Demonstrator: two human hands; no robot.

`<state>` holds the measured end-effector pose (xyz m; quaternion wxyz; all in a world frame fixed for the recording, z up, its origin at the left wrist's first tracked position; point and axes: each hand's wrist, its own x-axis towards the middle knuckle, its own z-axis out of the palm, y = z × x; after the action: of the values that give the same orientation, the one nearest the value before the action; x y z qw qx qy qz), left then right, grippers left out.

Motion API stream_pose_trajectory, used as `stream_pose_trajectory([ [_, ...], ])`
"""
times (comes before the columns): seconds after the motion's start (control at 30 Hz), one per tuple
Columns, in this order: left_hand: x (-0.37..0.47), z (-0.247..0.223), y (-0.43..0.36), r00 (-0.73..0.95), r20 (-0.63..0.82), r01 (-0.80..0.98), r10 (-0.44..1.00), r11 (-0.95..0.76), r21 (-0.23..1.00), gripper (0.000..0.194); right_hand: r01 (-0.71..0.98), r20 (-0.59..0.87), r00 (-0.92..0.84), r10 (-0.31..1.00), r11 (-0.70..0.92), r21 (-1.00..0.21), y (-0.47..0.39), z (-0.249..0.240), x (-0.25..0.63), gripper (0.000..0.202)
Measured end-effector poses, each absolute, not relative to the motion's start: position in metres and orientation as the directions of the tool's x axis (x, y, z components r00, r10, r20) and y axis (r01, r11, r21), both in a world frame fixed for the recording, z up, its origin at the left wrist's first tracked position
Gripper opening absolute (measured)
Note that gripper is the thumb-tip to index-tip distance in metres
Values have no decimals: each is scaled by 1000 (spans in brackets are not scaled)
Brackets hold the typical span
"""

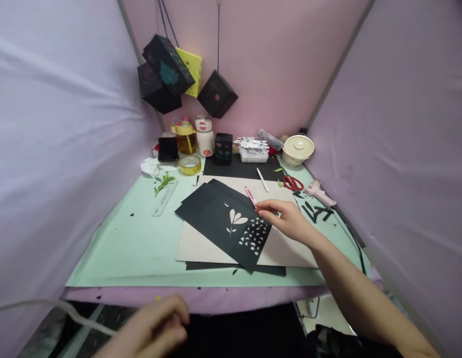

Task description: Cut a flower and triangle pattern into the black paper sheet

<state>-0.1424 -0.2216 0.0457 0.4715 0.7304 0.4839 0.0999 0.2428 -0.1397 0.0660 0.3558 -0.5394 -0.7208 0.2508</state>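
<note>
My right hand [285, 217] is closed on the lower end of a pink pen-like cutter [250, 196], at the upper right edge of a black sheet [212, 211]. Flower and small mosaic shapes are cut through that sheet. It lies tilted on a pale board [204, 248], overlapping another black sheet. In front of the table's near edge is my left hand [156, 325], low in the view, blurred, its fingers curled; whether it holds anything is hidden. A white pen [262, 180] lies on the board.
Red scissors [292, 183], a pink glue gun [320, 193] and black scraps [317, 213] lie right. Left are a ruler [165, 199], leaves [164, 183] and tape [189, 165]. Bottles, markers [252, 144] and a lidded bowl [298, 149] stand behind. Dark boxes [218, 94] hang above.
</note>
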Motion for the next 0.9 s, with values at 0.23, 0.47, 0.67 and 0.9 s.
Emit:
stream_pose_trajectory([
  [0.23,-81,108,-165,-423,108,-497,900,-330,802,17,719,190,-148,971,237,-653,-95,34,249,22],
  [0.47,101,144,-60,-145,183,-656,972,-233,718,13,886,237,-44,970,148,-440,-70,4,239,32],
  [0.67,148,136,15,391,404,-241,827,-332,912,5,939,172,-51,984,105,-326,-77,-2,234,43],
  [0.9,-1,59,13,783,197,284,590,-621,730,19,835,178,72,981,38,-549,-75,3,250,53],
])
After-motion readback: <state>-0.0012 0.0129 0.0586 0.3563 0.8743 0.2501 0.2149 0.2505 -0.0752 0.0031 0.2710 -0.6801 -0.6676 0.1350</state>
